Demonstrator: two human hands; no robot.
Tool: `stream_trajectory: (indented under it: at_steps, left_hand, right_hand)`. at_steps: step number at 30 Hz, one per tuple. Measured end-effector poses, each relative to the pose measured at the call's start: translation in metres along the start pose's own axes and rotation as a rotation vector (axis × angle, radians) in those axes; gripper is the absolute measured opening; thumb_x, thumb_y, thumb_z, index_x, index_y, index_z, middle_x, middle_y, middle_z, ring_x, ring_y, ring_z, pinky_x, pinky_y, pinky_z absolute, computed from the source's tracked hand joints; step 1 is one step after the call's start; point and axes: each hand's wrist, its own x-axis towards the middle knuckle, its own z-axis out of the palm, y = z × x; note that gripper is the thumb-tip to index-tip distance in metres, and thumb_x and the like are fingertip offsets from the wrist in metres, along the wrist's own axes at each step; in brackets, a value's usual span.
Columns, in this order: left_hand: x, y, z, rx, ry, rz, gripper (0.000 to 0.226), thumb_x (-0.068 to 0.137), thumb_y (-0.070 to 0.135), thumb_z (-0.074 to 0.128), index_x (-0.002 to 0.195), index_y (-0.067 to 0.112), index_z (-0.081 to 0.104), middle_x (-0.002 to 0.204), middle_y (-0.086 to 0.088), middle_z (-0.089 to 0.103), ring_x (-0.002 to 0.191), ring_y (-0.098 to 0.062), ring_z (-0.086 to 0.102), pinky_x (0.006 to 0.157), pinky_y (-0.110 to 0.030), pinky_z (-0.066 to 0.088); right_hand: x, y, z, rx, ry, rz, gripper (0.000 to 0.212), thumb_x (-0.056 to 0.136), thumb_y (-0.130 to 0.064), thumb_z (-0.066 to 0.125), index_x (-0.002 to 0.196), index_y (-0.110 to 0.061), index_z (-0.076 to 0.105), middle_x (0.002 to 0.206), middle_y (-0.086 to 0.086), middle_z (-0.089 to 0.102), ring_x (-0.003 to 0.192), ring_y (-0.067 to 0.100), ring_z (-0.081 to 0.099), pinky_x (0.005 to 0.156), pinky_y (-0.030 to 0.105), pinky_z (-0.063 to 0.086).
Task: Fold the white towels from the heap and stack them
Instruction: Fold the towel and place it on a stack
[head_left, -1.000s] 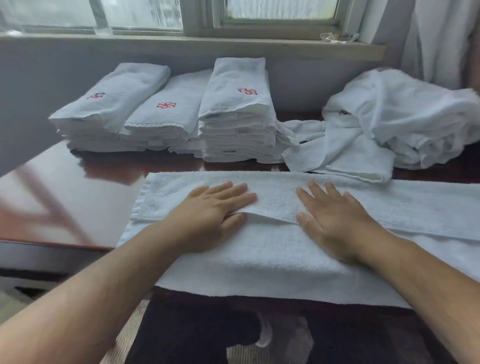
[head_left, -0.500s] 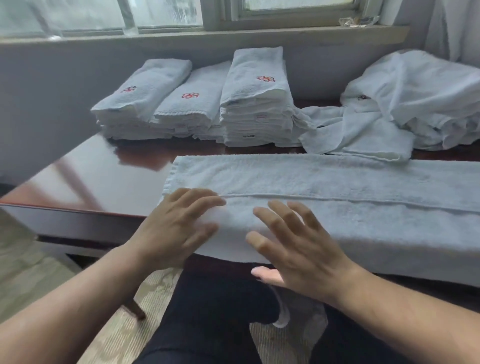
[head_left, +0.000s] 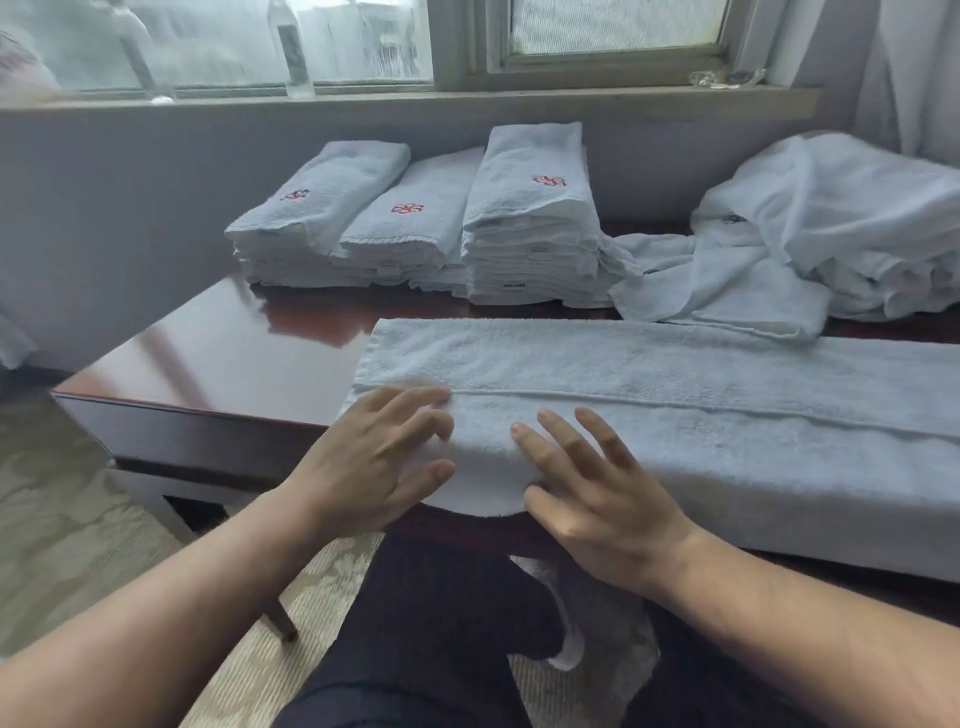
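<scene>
Left hand (head_left: 374, 462) and right hand (head_left: 597, 499), fingers spread, rest on the left end of one towel (head_left: 701, 415); three stacks (head_left: 530, 234) at twelve, one heap (head_left: 831, 223) at two o'clock.

Glossy dark wooden table (head_left: 218, 358) under a frosted window (head_left: 218, 41)

One head cam, wide-angle, facing fwd/down, close over table (head_left: 218, 358).
</scene>
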Motion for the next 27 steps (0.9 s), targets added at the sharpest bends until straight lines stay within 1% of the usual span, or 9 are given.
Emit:
stream_trajectory:
  at_steps: [3,6,10,13,15,18,21,24,27]
  left_hand:
    - [-0.001,0.005,-0.005,-0.021,0.030,-0.038,0.042,0.099,0.065,0.032,0.107,0.031,0.056,0.140,0.009,0.054,0.127,-0.017,0.050,0.106,-0.041,0.038]
    - [-0.001,0.011,-0.015,-0.024,0.055,-0.031,0.051,0.097,0.070,0.029,0.105,0.033,0.063,0.127,0.014,0.060,0.120,-0.013,0.053,0.103,-0.039,0.039]
    - [0.000,0.020,-0.022,-0.049,0.100,0.024,0.059,0.092,0.076,0.036,0.108,0.030,0.069,0.111,0.014,0.062,0.107,-0.013,0.058,0.096,-0.041,0.043]
    - [0.005,0.029,-0.025,-0.012,0.105,0.018,0.060,0.083,0.075,0.054,0.115,0.026,0.065,0.106,0.013,0.064,0.102,-0.015,0.062,0.093,-0.041,0.046]
    - [0.010,0.033,-0.026,0.023,0.099,-0.005,0.054,0.081,0.061,0.064,0.121,0.025,0.060,0.106,0.012,0.064,0.100,-0.016,0.063,0.089,-0.039,0.048]
    - [0.018,0.031,-0.031,0.030,0.123,-0.052,0.050,0.078,0.024,0.068,0.125,0.022,0.053,0.106,0.008,0.064,0.094,-0.020,0.064,0.083,-0.040,0.050]
    - [0.027,0.028,-0.034,0.001,0.164,-0.122,0.051,0.081,0.011,0.062,0.130,0.020,0.048,0.106,0.002,0.066,0.092,-0.022,0.064,0.081,-0.039,0.050]
    - [0.036,0.029,-0.029,-0.081,0.154,-0.143,0.036,0.093,0.019,0.042,0.127,0.022,0.049,0.104,0.003,0.064,0.091,-0.021,0.061,0.078,-0.040,0.049]
    - [0.043,0.024,-0.027,-0.071,0.091,-0.160,0.043,0.092,0.053,0.041,0.125,0.026,0.046,0.109,0.007,0.061,0.091,-0.018,0.061,0.075,-0.036,0.048]
  right_hand:
    - [0.004,0.005,-0.013,0.112,-0.007,0.075,0.020,0.085,-0.005,0.056,0.072,-0.017,0.064,0.129,0.017,0.065,0.123,0.037,0.058,0.105,0.050,0.045]
    - [0.010,0.014,-0.025,0.336,-0.023,0.228,0.012,0.086,-0.012,0.075,0.080,-0.018,0.067,0.107,0.005,0.066,0.100,0.027,0.057,0.085,0.040,0.046]
    - [0.022,0.030,-0.037,0.664,-0.076,0.477,0.011,0.096,-0.020,0.070,0.089,-0.017,0.062,0.071,-0.009,0.057,0.063,0.011,0.051,0.060,0.027,0.041]
    - [0.030,0.039,-0.036,0.725,-0.114,0.553,0.012,0.102,-0.030,0.056,0.093,-0.027,0.050,0.058,-0.008,0.052,0.052,0.014,0.050,0.046,0.018,0.032]
    - [0.033,0.047,-0.034,0.819,-0.127,0.607,0.014,0.104,-0.036,0.052,0.091,-0.033,0.045,0.057,-0.009,0.054,0.056,0.010,0.053,0.050,0.018,0.039]
    - [0.037,0.057,-0.031,0.940,-0.156,0.682,0.016,0.104,-0.039,0.050,0.088,-0.035,0.046,0.064,-0.013,0.057,0.057,0.002,0.052,0.054,0.012,0.040]
    - [0.040,0.061,-0.028,1.003,-0.165,0.727,0.015,0.103,-0.041,0.048,0.090,-0.034,0.046,0.066,-0.009,0.054,0.059,-0.001,0.052,0.054,0.011,0.041]
    - [0.044,0.063,-0.024,1.018,-0.219,0.720,0.015,0.102,-0.045,0.047,0.092,-0.034,0.044,0.066,-0.009,0.052,0.058,-0.001,0.052,0.054,0.013,0.041]
    - [0.044,0.069,-0.023,0.946,-0.294,0.670,0.027,0.093,-0.055,0.059,0.100,-0.036,0.040,0.070,-0.007,0.058,0.065,0.002,0.057,0.056,0.016,0.041]
